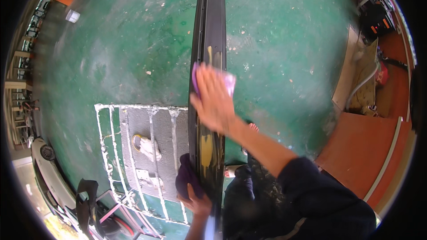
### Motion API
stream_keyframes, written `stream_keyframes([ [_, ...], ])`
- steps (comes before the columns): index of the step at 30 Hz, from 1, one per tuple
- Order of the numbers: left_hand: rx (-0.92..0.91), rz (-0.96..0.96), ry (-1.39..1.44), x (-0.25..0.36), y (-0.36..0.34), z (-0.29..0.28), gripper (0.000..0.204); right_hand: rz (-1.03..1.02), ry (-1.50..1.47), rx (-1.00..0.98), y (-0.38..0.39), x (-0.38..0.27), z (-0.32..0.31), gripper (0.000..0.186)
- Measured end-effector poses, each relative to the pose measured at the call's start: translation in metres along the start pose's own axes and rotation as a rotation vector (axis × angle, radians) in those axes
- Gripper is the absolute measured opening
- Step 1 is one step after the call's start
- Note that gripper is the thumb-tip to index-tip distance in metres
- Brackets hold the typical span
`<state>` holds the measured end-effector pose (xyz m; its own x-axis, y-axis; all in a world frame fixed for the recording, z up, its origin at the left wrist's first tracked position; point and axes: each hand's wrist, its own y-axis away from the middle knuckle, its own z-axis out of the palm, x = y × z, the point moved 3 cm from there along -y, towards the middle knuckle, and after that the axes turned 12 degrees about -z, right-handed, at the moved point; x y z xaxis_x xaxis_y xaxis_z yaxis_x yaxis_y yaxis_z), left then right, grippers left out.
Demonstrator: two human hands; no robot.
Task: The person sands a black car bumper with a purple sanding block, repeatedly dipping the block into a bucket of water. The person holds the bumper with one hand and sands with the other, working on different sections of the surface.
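Observation:
A long, narrow dark panel (213,31) runs up the middle of the view, with tan and grey patches on its face. My right hand (213,95) lies over it, fingers stretched and close together, pressing a thin purple sheet (230,83) against the panel. The sheet's edges show on both sides of the fingers; whether it is paper or cloth I cannot tell. Lower down, my left hand (198,201) grips a dark purple cloth (187,180) at the panel's left edge. Just above that cloth, a tan filler-like patch (206,151) marks the panel.
Left of the panel stands a white-crusted metal frame (152,111), with a grey board (167,142) and a whitish roll-like item (149,148) beneath its bars. Red-brown boards (356,151) lie at right. A car (49,164) is at lower left; a white bucket (72,16) sits on the green floor.

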<state>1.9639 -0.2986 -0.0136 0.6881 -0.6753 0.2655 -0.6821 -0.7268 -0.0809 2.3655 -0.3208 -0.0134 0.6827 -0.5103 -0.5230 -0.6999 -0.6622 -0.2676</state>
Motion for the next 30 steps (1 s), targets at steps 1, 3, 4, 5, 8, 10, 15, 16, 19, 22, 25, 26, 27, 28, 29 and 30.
stream_keyframes([
  [1, 0.011, 0.016, -0.006, 0.000, -0.001, -0.001, 0.068, -0.014, -0.040, -0.106, 0.032, -0.022, -0.001, 0.080],
  [3, 0.011, 0.038, -0.016, 0.001, 0.001, -0.002, 0.066, -0.066, -0.094, -0.280, 0.073, -0.045, -0.008, 0.086],
  [4, 0.002, 0.040, -0.020, 0.001, 0.002, -0.002, 0.066, -0.069, -0.105, -0.315, 0.073, -0.039, -0.009, 0.086],
  [5, -0.001, 0.041, -0.020, 0.001, 0.002, -0.002, 0.066, -0.073, -0.117, -0.351, 0.069, -0.034, -0.007, 0.085],
  [8, 0.003, 0.047, 0.000, 0.009, -0.003, 0.001, 0.066, -0.034, -0.010, -0.023, -0.029, 0.036, -0.016, 0.077],
  [10, 0.010, 0.045, 0.018, 0.014, -0.006, 0.004, 0.066, -0.028, 0.044, 0.046, -0.057, 0.056, -0.024, 0.074],
  [15, 0.011, 0.049, 0.018, -0.002, 0.000, 0.003, 0.065, -0.085, 0.005, -0.179, 0.043, -0.013, -0.001, 0.079],
  [16, 0.011, 0.053, -0.002, -0.004, 0.004, 0.002, 0.065, -0.095, 0.011, -0.225, 0.046, -0.011, -0.005, 0.078],
  [19, 0.005, 0.061, -0.009, 0.001, 0.003, 0.002, 0.065, -0.028, 0.039, -0.139, 0.001, 0.025, -0.015, 0.075],
  [22, -0.004, 0.063, 0.011, 0.013, -0.004, 0.003, 0.065, 0.042, 0.099, -0.005, -0.036, 0.055, -0.020, 0.074],
  [25, 0.012, 0.065, -0.024, 0.004, 0.002, 0.001, 0.065, 0.026, -0.055, -0.117, 0.046, -0.007, -0.004, 0.076],
  [26, 0.015, 0.068, -0.021, 0.003, 0.002, 0.002, 0.064, 0.005, -0.109, -0.174, 0.090, -0.036, -0.002, 0.076],
  [27, 0.018, 0.075, -0.015, 0.004, 0.000, 0.003, 0.064, -0.024, -0.115, -0.225, 0.116, -0.049, -0.002, 0.077],
  [28, 0.007, 0.078, 0.000, 0.006, 0.000, 0.004, 0.064, -0.049, -0.119, -0.275, 0.143, -0.060, -0.003, 0.078],
  [29, 0.005, 0.071, -0.008, 0.007, 0.000, 0.003, 0.064, -0.076, -0.124, -0.303, 0.154, -0.066, -0.008, 0.078],
  [30, 0.003, 0.069, -0.013, 0.009, -0.001, 0.003, 0.064, -0.105, -0.124, -0.330, 0.157, -0.067, -0.014, 0.078],
])
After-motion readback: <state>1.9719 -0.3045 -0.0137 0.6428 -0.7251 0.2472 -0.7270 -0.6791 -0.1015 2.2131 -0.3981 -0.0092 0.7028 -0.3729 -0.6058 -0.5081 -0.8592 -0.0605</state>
